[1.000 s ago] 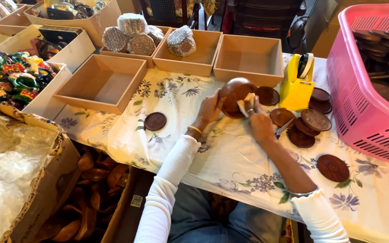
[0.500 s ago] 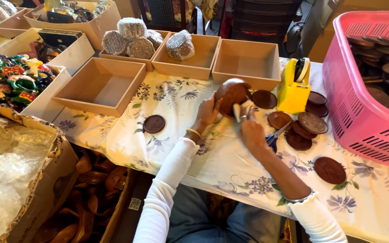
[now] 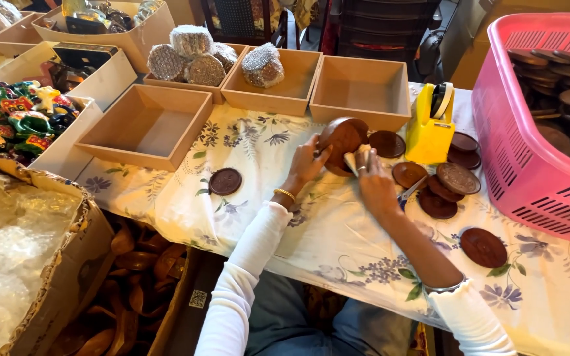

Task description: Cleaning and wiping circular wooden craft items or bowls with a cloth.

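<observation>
My left hand (image 3: 309,165) grips a round brown wooden box (image 3: 342,140), held tilted just above the flowered tablecloth (image 3: 338,244). My right hand (image 3: 372,183) is pressed against the box's near side, with a pale strip of tape (image 3: 351,163) between its fingers and the wood. A yellow tape dispenser (image 3: 429,129) stands just right of the box. Several brown round lids (image 3: 458,178) lie flat to the right of my right hand; one more lid (image 3: 225,181) lies alone to the left.
Open cardboard trays (image 3: 146,126) line the far side; two hold bubble-wrapped bundles (image 3: 191,54). A pink plastic basket (image 3: 529,138) of wooden discs stands at right. Painted figurines (image 3: 14,115) fill a box at left. Cartons of bubble wrap (image 3: 8,264) and wooden pieces (image 3: 133,277) sit below.
Both hands and the wooden box have shifted slightly left and toward me. My right hand has moved from holding the tape strip up to pressing it against the box.
</observation>
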